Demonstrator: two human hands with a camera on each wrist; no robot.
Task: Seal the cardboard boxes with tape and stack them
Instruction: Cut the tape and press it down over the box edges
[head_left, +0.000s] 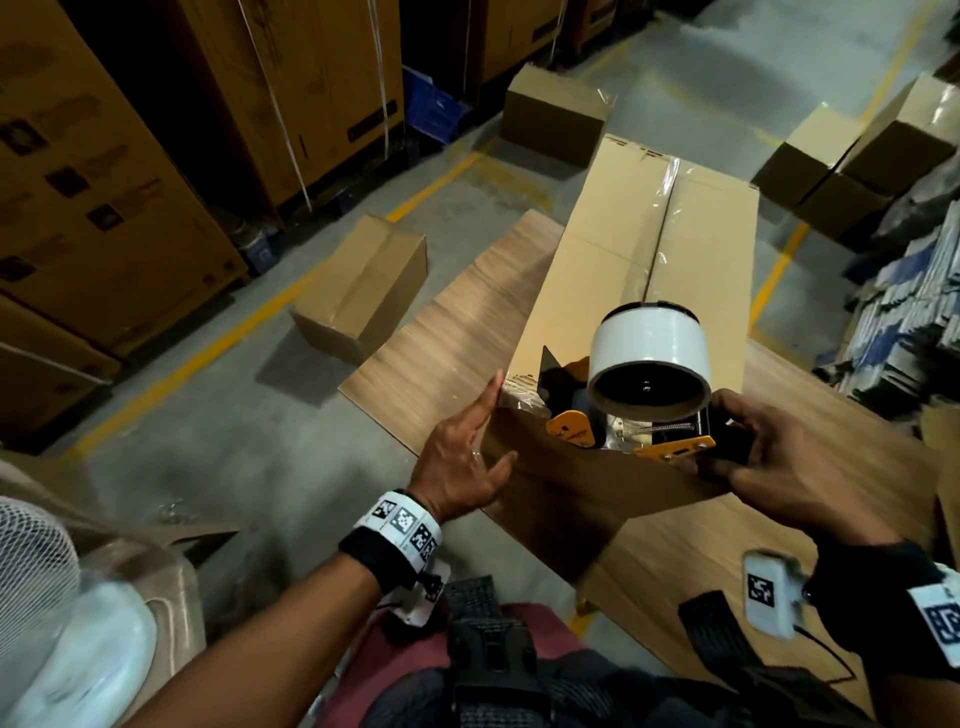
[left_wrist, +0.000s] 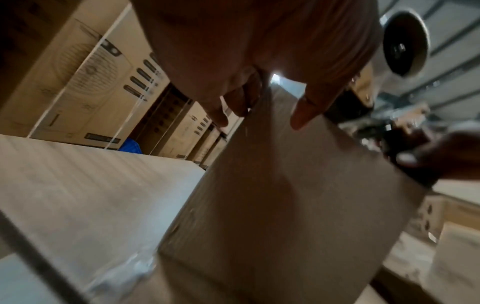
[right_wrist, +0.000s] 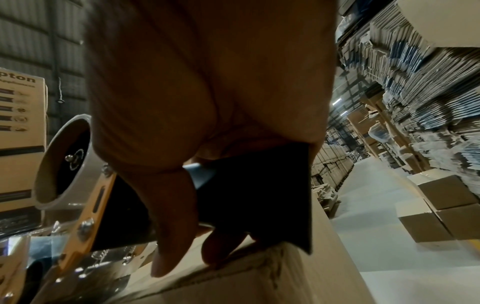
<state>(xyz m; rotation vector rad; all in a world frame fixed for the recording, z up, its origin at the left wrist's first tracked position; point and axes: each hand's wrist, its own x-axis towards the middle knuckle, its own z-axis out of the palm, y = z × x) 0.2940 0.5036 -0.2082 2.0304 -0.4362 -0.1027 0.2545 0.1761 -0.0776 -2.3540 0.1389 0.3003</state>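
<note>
A long cardboard box (head_left: 623, 270) lies on a wooden table (head_left: 457, 332), with clear tape along its top seam. At the box's near end sits a tape dispenser (head_left: 649, 364) with a white roll and an orange frame. My right hand (head_left: 779, 457) grips the dispenser's black handle (right_wrist: 246, 195) at the near edge of the box (right_wrist: 233, 277). My left hand (head_left: 462, 462) lies with straight fingers against the box's near left corner; the thumb rests on the near face (left_wrist: 298, 195). The dispenser's roll (left_wrist: 405, 43) shows at the upper right of the left wrist view.
Two sealed boxes (head_left: 363, 286) (head_left: 550, 114) sit on the concrete floor beyond the table. More boxes (head_left: 852, 156) are stacked at the right, near piles of flattened cartons (head_left: 909, 291). Tall printed cartons (head_left: 93, 182) line the left. A white fan (head_left: 52, 623) stands at my lower left.
</note>
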